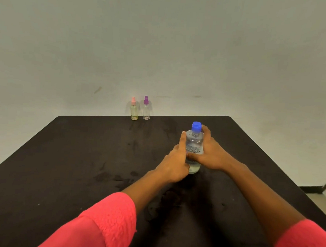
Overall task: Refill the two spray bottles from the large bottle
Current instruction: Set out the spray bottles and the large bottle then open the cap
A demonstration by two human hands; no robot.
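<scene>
On my feed the large bottle shows only in part. The left hand and right hand cover its lower body, and the right hand's fingers pass behind it, out of my sight. The print on its label is too small for me to read. The pink-topped spray bottle and purple-topped spray bottle are too small for me to judge their fill. The table runs off the left, right and bottom edges. The left sleeve and right sleeve are cut off at the bottom.
</scene>
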